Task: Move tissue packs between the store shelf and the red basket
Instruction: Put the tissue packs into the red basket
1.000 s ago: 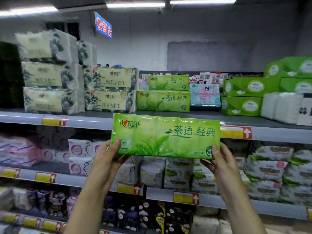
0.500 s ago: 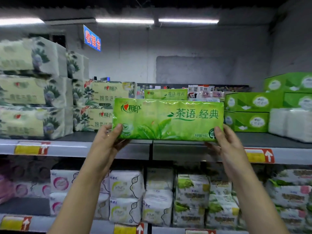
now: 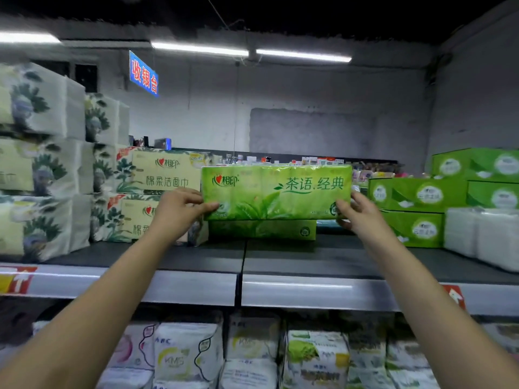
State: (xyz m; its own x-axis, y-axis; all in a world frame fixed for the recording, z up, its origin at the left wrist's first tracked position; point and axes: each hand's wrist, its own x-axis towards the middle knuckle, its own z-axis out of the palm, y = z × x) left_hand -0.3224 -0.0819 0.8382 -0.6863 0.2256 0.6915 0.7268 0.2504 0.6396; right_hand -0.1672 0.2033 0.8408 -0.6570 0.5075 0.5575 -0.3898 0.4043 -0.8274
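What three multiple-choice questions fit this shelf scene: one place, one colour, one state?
1. Where is the held green tissue pack? A. Just above another green pack on the top shelf. B. In a red basket. C. On the lower shelf.
2. What colour are the stacked boxes at the right of the top shelf? A. Red. B. Green. C. Black.
3. How is the pack held? A. By one hand alone. B. By nobody. C. By the left hand and right hand, one at each end.
1 A: it is up at the top shelf, over the second pack. 2 B: every box is green. 3 C: fingers curl round both ends.
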